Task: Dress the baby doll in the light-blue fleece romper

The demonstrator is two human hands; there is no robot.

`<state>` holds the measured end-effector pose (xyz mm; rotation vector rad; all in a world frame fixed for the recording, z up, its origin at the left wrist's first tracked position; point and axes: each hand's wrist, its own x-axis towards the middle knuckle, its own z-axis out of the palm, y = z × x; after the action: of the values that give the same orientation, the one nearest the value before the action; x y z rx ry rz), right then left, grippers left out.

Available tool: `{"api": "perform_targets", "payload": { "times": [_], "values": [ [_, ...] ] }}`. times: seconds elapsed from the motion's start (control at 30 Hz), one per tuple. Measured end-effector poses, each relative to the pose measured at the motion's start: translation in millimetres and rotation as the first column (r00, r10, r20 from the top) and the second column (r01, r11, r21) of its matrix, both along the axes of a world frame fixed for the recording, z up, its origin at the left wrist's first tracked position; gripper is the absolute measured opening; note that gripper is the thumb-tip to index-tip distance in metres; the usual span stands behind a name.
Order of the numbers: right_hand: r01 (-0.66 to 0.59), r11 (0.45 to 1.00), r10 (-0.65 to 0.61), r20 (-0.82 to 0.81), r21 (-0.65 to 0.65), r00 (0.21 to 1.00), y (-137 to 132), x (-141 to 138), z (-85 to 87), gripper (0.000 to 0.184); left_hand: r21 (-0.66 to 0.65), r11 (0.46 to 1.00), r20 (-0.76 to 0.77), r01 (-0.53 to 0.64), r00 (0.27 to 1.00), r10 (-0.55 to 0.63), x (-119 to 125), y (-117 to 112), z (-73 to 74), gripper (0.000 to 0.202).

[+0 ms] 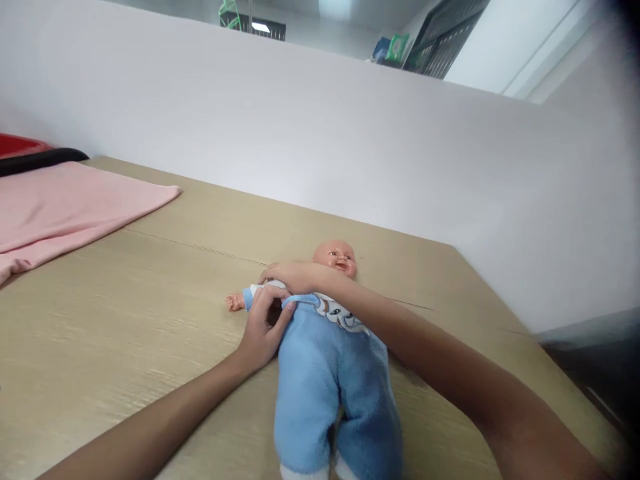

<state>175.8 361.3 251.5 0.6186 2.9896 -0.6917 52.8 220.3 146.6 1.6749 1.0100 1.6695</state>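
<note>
A baby doll (336,255) lies on its back on the wooden table, head toward the wall. It wears a light blue romper (320,373) with a cartoon print on the chest. My left hand (264,319) pinches the romper's edge near the doll's armpit, below its outstretched arm. Across the doll's chest reaches my right arm, and my right hand (290,275) bends over the shoulder and sleeve on the same side. The right fingertips are mostly hidden behind the hand. One doll hand (235,303) pokes out of a blue cuff.
On the left of the table (150,320) lies a pink cloth (75,200). Behind it are a black rounded edge (45,160) and a red container (20,144). A white wall (280,133) borders the table's far side, with a window or mirror-like opening above.
</note>
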Motion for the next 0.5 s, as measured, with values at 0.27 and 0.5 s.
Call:
{"api": "perform_targets", "payload": {
  "times": [0.27,0.5],
  "values": [
    [0.326,0.938,-0.347,-0.366,-0.120,0.863,-24.3,36.6,0.2,0.044,0.209,0.969,-0.144,-0.128,0.977,0.160,-5.5,-7.3,1.8,0.004],
    [0.199,0.939,-0.313,-0.455,-0.282,0.834,-30.5,61.3,-1.6,0.032,0.366,0.922,-0.066,-0.123,0.985,0.158,-7.8,-12.9,-7.8,0.009]
  ]
}}
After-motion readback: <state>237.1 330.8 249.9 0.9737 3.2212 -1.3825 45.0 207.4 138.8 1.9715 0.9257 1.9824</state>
